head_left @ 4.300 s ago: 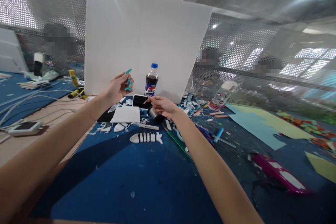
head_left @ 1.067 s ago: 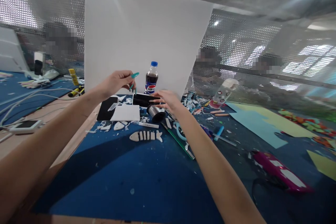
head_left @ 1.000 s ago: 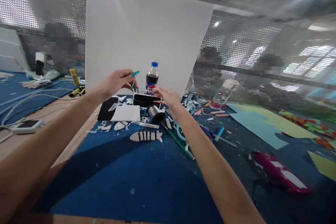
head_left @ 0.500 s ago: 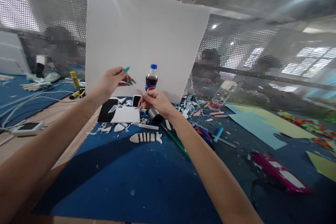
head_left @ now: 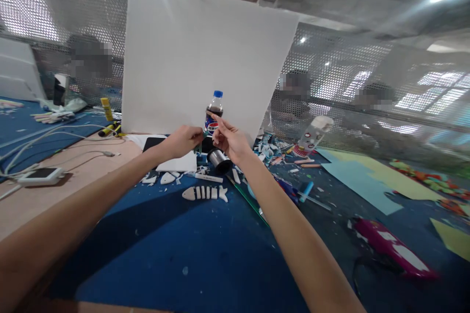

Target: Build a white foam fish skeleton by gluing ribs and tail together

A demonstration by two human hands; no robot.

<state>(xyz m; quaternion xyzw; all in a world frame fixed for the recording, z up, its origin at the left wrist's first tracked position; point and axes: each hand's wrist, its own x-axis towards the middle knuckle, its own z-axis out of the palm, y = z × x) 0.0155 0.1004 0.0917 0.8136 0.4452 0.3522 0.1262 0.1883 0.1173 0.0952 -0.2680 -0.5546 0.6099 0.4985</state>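
Note:
My left hand [head_left: 186, 141] is closed in front of the white board, its fingertips pinched around a small teal thing [head_left: 199, 147], mostly hidden. Close by on the right, my right hand [head_left: 234, 143] has its fingers bent together in a pinch; what they hold, if anything, is too small to make out. Behind both hands stands a cola bottle [head_left: 216, 101] with a blue cap. A spool [head_left: 219, 160] of shiny thread or wire lies below my right hand. Nearer me, a white fish shape cut into segments [head_left: 204, 193] rests on the blue table.
White and pale blue scraps [head_left: 271, 146] are heaped right of the bottle. A green pencil-like stick [head_left: 249, 200] lies under my right forearm. Farther right are a clear tumbler [head_left: 312, 137], blue paper [head_left: 362, 181] and a magenta tool [head_left: 394, 247]. Cables and a white device [head_left: 41, 176] lie left.
My left hand has moved right and down, close to my right hand, and its fingers have closed up. My right hand has shifted slightly right and turned, uncovering more of the spool.

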